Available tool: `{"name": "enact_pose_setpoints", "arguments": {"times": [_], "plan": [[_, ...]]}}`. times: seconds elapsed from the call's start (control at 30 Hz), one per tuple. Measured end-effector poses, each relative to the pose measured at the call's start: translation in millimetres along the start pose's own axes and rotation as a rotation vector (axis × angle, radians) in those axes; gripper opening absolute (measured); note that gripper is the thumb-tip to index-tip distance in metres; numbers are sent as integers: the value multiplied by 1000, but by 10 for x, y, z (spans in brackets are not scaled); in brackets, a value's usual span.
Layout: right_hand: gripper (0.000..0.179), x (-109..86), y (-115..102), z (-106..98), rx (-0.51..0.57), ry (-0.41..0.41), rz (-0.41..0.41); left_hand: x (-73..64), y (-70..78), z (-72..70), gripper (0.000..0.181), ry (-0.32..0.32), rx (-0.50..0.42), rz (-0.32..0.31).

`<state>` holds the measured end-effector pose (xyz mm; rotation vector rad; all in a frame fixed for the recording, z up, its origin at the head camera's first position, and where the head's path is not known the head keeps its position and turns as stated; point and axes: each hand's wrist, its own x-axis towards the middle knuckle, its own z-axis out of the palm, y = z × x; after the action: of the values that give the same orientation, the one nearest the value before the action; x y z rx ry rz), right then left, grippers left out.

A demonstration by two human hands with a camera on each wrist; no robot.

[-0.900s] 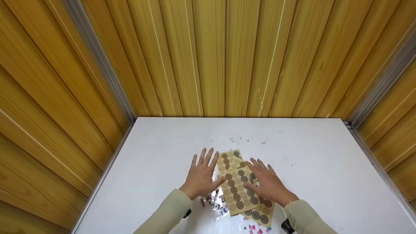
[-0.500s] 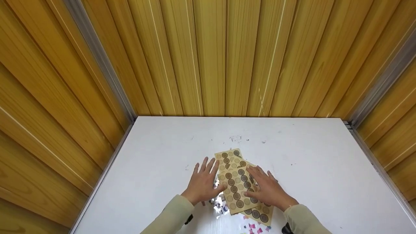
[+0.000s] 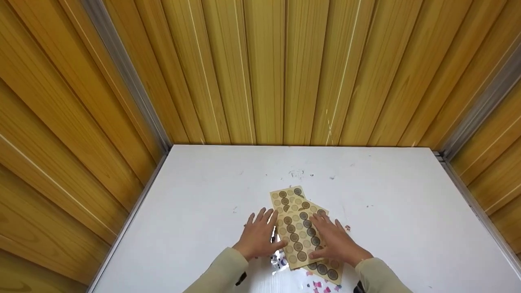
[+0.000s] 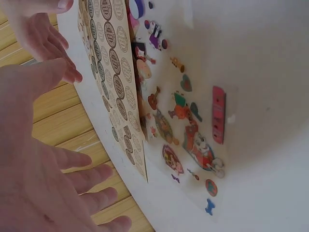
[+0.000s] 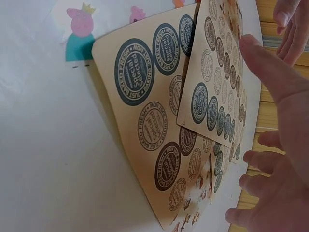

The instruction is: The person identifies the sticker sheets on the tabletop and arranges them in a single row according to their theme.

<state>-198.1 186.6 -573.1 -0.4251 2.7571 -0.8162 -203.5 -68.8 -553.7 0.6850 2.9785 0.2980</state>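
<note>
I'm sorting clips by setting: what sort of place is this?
Probably a small work booth: wood-look panels rise behind and on both sides of a white tabletop, where sheets of round labels lie.

"What can you read?"

"On the large dark round sticker (image 5: 134,72) of the lower sheet (image 5: 157,99), in the right wrist view: 'FRESH', 'JUST BAKED' and, across the middle, 'Special Selected'."

"And the pale sticker (image 5: 154,125) near it?"

"'Special Selected' again."

"The upper sheet (image 5: 212,82)?"

"Its print is too small to make out."
</note>
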Motion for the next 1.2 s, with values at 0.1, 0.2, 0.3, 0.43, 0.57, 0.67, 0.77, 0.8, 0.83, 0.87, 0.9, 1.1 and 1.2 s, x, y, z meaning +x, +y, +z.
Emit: {"name": "enact_pose_setpoints", "arguments": {"times": [0.1, 0.2, 0.3, 0.43, 0.57, 0.67, 0.77, 0.8, 0.83, 0.87, 0.9, 1.1, 1.2], "plan": [[121, 22, 22, 6, -24, -28, -11, 27, 13, 28, 93, -40, -46, -9], [124, 27, 43, 21, -44, -45, -30, 52, 18, 55, 96, -72, -54, -17], [126, 25, 47, 40, -50, -53, -46, 68, 22, 81, 97, -86, -44, -14], [127, 29, 39, 74, -49, -54, -49, 76, 29, 117, 99, -94, -39, -14], [126, 38, 42, 118, -50, -65, -47, 68, 37, 167, 99, -107, -55, -31], [125, 42, 53, 142, -65, -74, -68, 57, 46, 202, 97, -107, -79, -29], [124, 49, 70, 157, -88, -68, -98, 58, 51, 230, 96, -95, -90, -15], [124, 51, 73, 158, -94, -65, -107, 60, 52, 236, 95, -89, -91, -11], [123, 53, 76, 159, -98, -63, -111, 67, 51, 244, 95, -83, -93, -8], [123, 55, 80, 161, -102, -62, -115, 73, 51, 248, 94, -79, -92, -7], [122, 58, 83, 163, -99, -61, -112, 80, 51, 251, 94, -74, -95, -7], [119, 74, 93, 172, -91, -52, -90, 111, 40, 265, 95, -59, -96, -8], [118, 81, 90, 175, -86, -42, -83, 127, 34, 268, 93, -37, -107, -8]]}}
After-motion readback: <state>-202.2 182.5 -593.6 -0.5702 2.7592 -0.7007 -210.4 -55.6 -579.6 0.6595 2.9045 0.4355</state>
